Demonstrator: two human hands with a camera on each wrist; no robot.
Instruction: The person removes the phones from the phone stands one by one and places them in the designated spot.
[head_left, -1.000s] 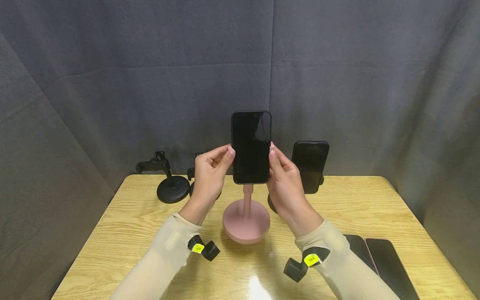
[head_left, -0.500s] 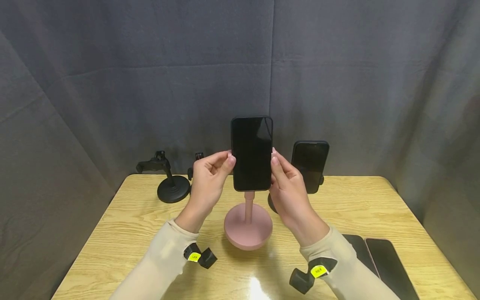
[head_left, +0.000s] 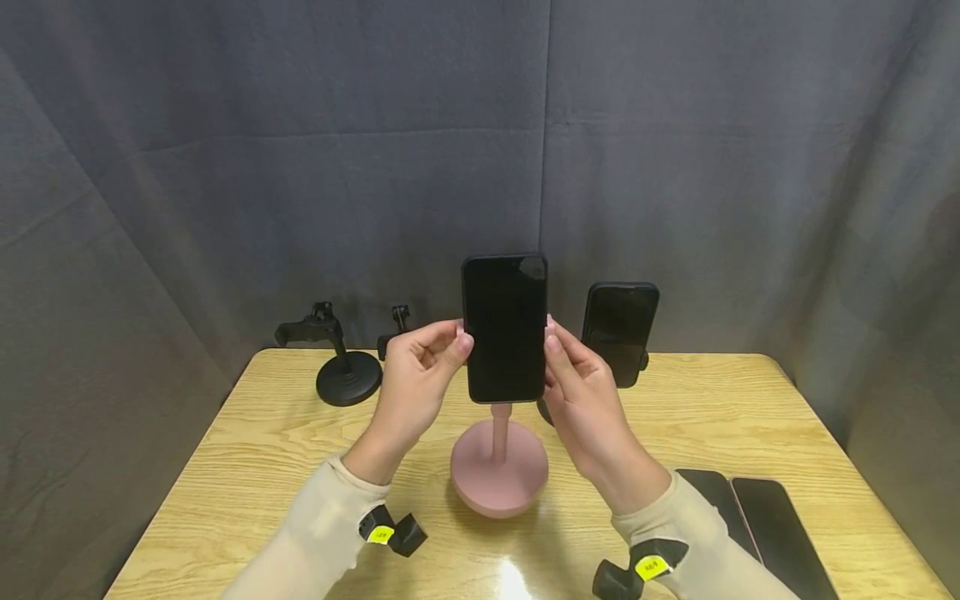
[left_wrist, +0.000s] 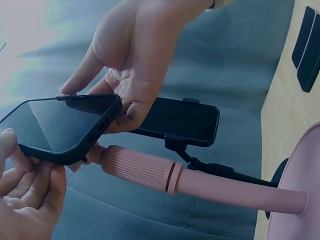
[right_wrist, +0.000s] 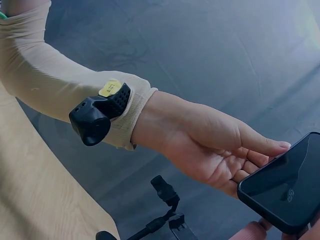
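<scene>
A phone (head_left: 506, 329) in a dark case stands upright in front of the pink stand (head_left: 498, 479), screen facing me. My left hand (head_left: 411, 379) pinches its left edge between thumb and fingers. On the opposite edge, my right hand (head_left: 588, 400) does the same. Seen in the left wrist view, the pink stand's ribbed collar (left_wrist: 140, 167) lies just below the phone; the join behind the phone is mostly hidden. The right wrist view shows the left thumb (right_wrist: 265, 145) lying along the phone's edge.
Behind my right hand, another dark phone (head_left: 621, 333) sits in a black holder. Two black phone holders stand at back left: one in full view (head_left: 347, 375), the other (head_left: 400, 318) partly hidden by my left hand. Two phones (head_left: 783, 533) lie flat at front right on the wooden table (head_left: 247, 467).
The phone, both hands and the pink stand have moved together toward me, lower in the head view. Both hands keep their hold on the phone's edges.
</scene>
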